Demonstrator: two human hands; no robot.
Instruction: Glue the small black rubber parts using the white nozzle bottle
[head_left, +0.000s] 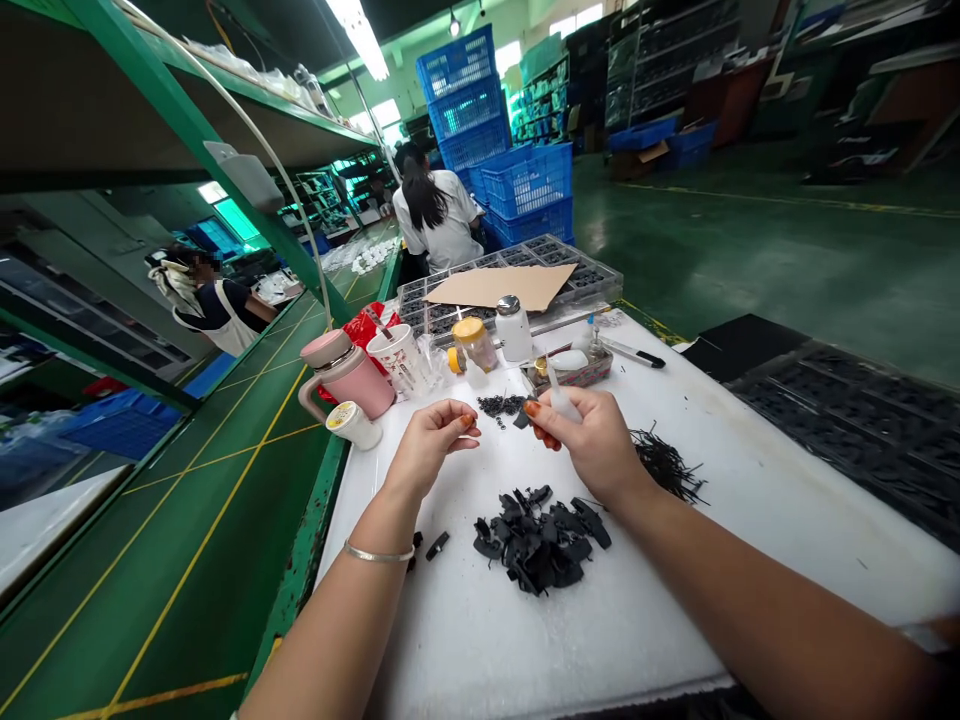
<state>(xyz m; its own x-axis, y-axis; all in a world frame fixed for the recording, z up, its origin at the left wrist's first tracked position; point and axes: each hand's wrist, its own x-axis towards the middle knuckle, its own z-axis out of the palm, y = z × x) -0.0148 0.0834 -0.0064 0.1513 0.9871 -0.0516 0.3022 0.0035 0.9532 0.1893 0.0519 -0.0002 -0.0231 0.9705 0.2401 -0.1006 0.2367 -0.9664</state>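
Observation:
My right hand (pixel 592 435) is closed round a small white squeeze bottle (pixel 562 400) with its thin nozzle pointing up. A small black piece (pixel 523 416) sticks out between the thumb and fingertips of that hand. Just to the left, my left hand (pixel 442 440) is closed in a pinch; anything between its fingertips is too small to make out. Below the hands lies a heap of curved black pieces (pixel 540 540) on the white tabletop (pixel 465 640). Tiny black parts (pixel 501 405) are scattered behind the hands, and thin black strips (pixel 667 465) lie beside my right forearm.
A pink mug (pixel 349 375), a paper cup (pixel 401 360), a yellow-lidded jar (pixel 474 345) and a white pump bottle (pixel 513 330) stand behind. A utility knife (pixel 637 354) lies right of a small tray (pixel 574 372). Cardboard (pixel 502 287) covers part of a compartment tray. A green conveyor (pixel 225 480) runs left.

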